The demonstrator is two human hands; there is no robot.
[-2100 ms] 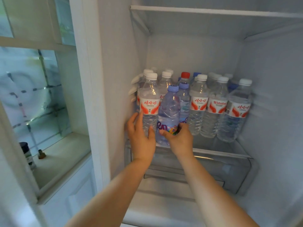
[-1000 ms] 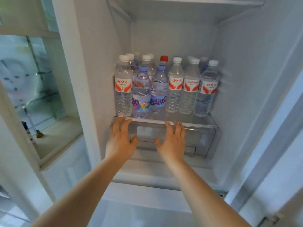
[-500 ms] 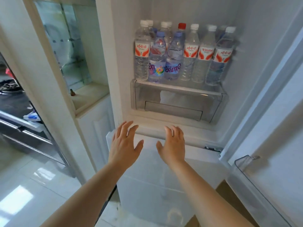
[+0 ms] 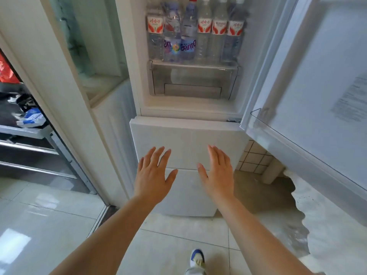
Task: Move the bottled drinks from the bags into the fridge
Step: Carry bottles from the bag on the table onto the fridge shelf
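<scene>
left hand [image 4: 154,174]: fingers spread, holding nothing
right hand [image 4: 217,171]: same, apart from left
bottles [image 4: 195,34]: upright on fridge shelf [image 4: 193,65]
door [image 4: 317,92]: ajar at right

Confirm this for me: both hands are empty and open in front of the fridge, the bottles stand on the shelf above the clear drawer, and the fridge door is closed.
Not quite: the fridge door is open, swung to the right in the head view. The rest holds: left hand and right hand are empty, and the bottles stand above the clear drawer.
</scene>
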